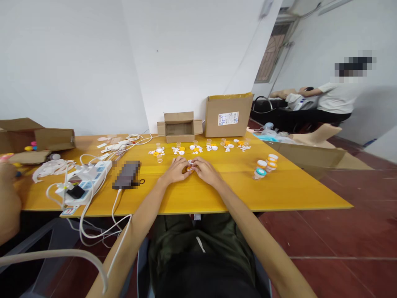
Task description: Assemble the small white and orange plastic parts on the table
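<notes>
Yellow table (217,194) in my head view: my left hand (176,170) and right hand (206,170) meet mid-table, fingertips pinched together on a small orange piece (189,169). I judge I'm mid-assembly; pressing it needs steady, aligned fingers.

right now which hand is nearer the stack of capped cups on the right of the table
Right. The right hand lies nearer the capped cups; the left hand lies farther, beyond it.

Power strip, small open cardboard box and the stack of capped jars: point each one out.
Power strip (93,176): head view, on its white top face.
Small open cardboard box (179,131): head view, on its inner back wall.
Stack of capped jars (266,165): head view, on an orange lid in the cluster.
</notes>
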The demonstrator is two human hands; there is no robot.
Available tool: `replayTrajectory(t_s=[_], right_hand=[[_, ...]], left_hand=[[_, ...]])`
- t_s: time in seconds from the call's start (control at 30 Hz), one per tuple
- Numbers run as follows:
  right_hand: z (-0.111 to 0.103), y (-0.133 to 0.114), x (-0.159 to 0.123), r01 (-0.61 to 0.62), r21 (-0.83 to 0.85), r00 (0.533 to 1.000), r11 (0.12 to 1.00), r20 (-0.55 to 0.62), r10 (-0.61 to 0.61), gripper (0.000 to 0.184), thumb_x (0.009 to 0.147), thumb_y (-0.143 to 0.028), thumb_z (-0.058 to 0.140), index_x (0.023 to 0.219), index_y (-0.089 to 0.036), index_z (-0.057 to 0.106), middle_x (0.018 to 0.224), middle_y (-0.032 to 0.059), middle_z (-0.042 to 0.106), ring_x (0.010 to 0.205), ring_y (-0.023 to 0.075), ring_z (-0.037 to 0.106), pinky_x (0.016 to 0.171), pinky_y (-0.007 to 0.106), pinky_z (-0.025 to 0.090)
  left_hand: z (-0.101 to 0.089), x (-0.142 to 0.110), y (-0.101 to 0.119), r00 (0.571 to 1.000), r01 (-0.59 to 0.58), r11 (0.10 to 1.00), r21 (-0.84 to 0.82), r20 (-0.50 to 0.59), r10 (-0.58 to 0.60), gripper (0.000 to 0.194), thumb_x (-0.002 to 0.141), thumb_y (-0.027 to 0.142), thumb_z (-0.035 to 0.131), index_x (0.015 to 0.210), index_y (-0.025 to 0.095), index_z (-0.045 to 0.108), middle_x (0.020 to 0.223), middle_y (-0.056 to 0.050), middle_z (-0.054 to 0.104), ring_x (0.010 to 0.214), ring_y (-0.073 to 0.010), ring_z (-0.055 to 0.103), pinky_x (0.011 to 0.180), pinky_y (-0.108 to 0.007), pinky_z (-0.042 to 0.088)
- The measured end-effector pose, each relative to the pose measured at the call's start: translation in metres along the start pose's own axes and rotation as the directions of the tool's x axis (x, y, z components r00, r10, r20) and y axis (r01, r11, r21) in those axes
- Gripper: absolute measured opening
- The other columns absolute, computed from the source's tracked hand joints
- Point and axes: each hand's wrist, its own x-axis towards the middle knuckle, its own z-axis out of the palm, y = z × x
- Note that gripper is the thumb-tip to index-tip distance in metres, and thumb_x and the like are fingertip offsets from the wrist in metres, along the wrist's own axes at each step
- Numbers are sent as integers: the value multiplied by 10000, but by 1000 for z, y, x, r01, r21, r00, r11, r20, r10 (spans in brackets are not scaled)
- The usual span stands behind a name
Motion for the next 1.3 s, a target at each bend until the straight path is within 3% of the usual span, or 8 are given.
replayTrajectory(t_s=[0.67, 0.93, 1.13, 1.3], right_hand=[[-1, -3, -1, 78, -29, 997, 997, 32, -77, 190, 920, -112, 572, 855, -233, 704, 1041, 53, 704, 1000, 186, 664, 900, 319, 534], [-1, 5, 0, -9, -99, 995, 995, -104, -2, 155, 938, -157, 562, 913, -248, 685, 1042, 59, 698, 968, 209, 657, 877, 333, 534], [5, 17, -2, -54, -188, 999, 981, -8, 54, 121, 913, -149, 613, 872, -242, 678, 958, 58, 689, 938, 213, 638, 883, 338, 514], [3, 11, -1, -69, -142, 996, 987, -61, 61, 124, 913, -144, 597, 884, -241, 669, 968, 55, 693, 950, 212, 642, 865, 331, 514]], left_hand=[[0, 0, -1, 1000, 1, 1000, 2, -17, -1, 101, 917, 334, 619, 949, 249, 664, 980, -49, 640, 1076, -268, 512, 983, -441, 408], [0, -1, 0, 1000, 3, 1000, 4, -15, -3, 138, 927, 323, 597, 1003, 253, 689, 1012, -54, 656, 1070, -270, 517, 975, -437, 405], [-1, -1, 0, 1000, 20, 1000, 4, 1, -20, 176, 943, 353, 576, 1032, 270, 702, 1020, -55, 668, 1064, -276, 517, 978, -449, 403], [0, 0, 0, 1000, 12, 1000, 1, 4, -12, 189, 949, 349, 572, 1063, 266, 698, 1031, -59, 665, 1075, -277, 512, 982, -447, 402]])
